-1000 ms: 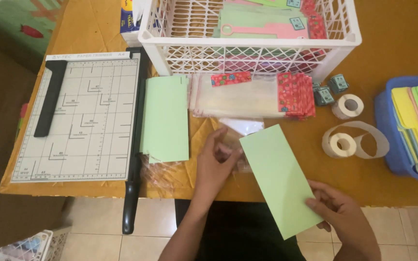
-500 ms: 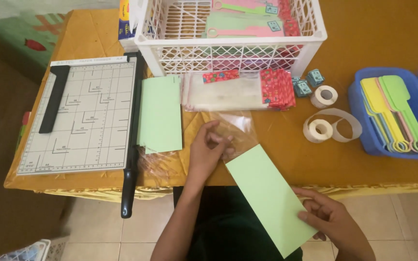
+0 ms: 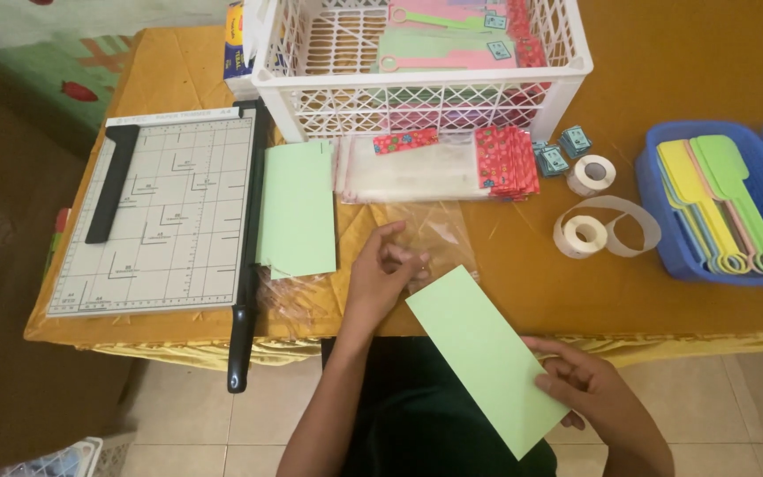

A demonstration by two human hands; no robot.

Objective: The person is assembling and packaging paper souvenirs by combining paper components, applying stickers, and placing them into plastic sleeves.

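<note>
My right hand (image 3: pixel 586 385) pinches the lower right edge of a light green paper card (image 3: pixel 479 352), held tilted over the table's front edge. Fingers of my left hand (image 3: pixel 382 276) are curled on a clear plastic sleeve (image 3: pixel 433 235) lying on the brown table (image 3: pixel 558 291), just left of the card's upper end. A stack of the same green cards (image 3: pixel 298 209) lies to the left of that hand.
A grey paper trimmer (image 3: pixel 162 212) with a black handle sits at the left. A white basket (image 3: pixel 417 97) of pink and green tags stands behind. Clear sleeves with red headers (image 3: pixel 439 166), sticker rolls (image 3: pixel 586 234) and a blue tray of paddle shapes (image 3: pixel 726 208) lie right.
The view has shifted, so the table sits a little lower and left in frame. The green card has dropped slightly toward the table's edge. My left hand stays on the plastic sleeve.
</note>
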